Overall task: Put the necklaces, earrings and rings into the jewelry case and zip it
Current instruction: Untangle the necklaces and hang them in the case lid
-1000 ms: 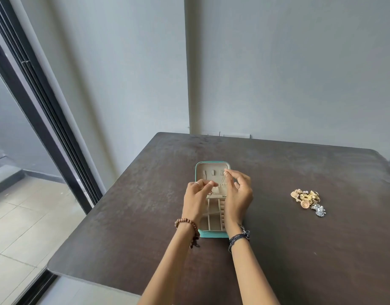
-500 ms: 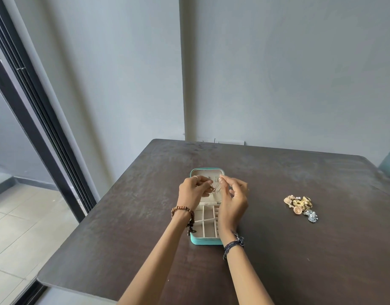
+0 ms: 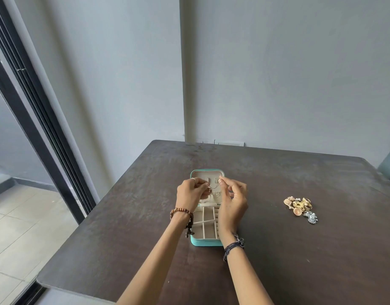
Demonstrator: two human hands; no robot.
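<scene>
1 jewelry case (image 3: 206,230), 1 thin necklace (image 3: 214,188), 1 pile of loose jewelry (image 3: 300,208), my 2 hands. Pieces in the pile too small & tangled to count; gold-tone bits on its far side, a few silver-tone ones at its near end.

Case lies open on the dark bench (image 3: 123,227), long axis running straight away from me, lid end farthest. Teal outside, cream lining. Near half is split by cream dividers into compartments, w/ what looks like a ridged roll strip along its right side, partly behind my wrist. Far half (the lid) lies flat, has small tabs near the top & a pocket edge lower down.

Necklace is over the lid half of the case, strung roughly left-right btwn my hands, sagging in the middle; a small dark bit at its left end by my left fingertips. Fine chain, colour hard to tell. Can't tell if it touches the lining.

My left hand (image 3: 190,192) is above the case's far-left part, fingers curled, pinching the chain's left end. My right hand (image 3: 232,201) is above the case's right side, thumb & forefinger pinching the other end up near the lid's top right corner, other fingers loosely bent.

Pile sits on the bench well to the right of the case, apart from it.
</scene>
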